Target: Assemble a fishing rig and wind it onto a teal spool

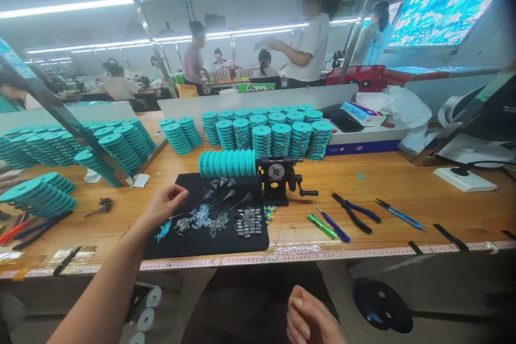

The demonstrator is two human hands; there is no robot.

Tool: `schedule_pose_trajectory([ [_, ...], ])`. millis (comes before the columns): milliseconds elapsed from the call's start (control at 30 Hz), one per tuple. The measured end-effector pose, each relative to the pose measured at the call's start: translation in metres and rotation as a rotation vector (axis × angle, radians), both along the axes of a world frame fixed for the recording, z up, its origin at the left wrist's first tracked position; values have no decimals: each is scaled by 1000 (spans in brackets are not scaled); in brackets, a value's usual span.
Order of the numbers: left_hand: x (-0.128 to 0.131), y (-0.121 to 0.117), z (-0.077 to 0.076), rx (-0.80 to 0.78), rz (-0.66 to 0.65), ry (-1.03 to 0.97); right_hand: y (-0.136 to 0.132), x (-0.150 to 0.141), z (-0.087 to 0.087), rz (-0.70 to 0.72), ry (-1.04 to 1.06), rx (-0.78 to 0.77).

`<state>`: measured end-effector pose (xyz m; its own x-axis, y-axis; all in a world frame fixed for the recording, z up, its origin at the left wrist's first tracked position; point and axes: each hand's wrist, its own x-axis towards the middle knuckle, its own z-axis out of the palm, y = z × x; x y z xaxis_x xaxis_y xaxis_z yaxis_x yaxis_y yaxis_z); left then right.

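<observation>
My left hand (170,201) is pinched closed above the left edge of a black mat (250,247); what its fingertips hold, if anything, is too small to make out. My right hand (312,316) is lower, in front of the table edge, thumb and fingertip pressed together on something thin I cannot name. On the mat lie small light-blue pieces (200,216), blue sleeves (163,231), small metal parts (219,224), grey cylinders (249,223) and bundles of fine wire (229,195). Behind the mat, a hand-cranked winder (278,174) carries a row of teal spools (228,163).
Stacks of teal spools (262,140) stand behind the winder. To the right lie a green tube (321,226), a blue-handled tool (336,226), pliers (357,214), blue snips (399,214) and a power strip (465,178). A measuring tape (322,257) runs along the front edge. Several people work beyond.
</observation>
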<state>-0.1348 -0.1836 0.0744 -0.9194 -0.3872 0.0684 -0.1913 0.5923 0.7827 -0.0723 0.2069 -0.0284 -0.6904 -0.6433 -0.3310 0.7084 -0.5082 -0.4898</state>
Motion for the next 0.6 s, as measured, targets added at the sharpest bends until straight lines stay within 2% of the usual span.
schedule_pose_trajectory([
  [167, -4, 0, -16, -164, 32, -99, -3, 4, 20, -144, -144, 50],
  [267, -20, 2, -24, -291, 28, -213, -7, 6, 25, -156, -130, 55],
  [433, -48, 10, -34, -409, 1, -423, -11, 9, 21, -123, -72, 35],
  [600, -60, 20, -36, -367, 18, -523, -7, 9, 15, -108, -45, 75],
])
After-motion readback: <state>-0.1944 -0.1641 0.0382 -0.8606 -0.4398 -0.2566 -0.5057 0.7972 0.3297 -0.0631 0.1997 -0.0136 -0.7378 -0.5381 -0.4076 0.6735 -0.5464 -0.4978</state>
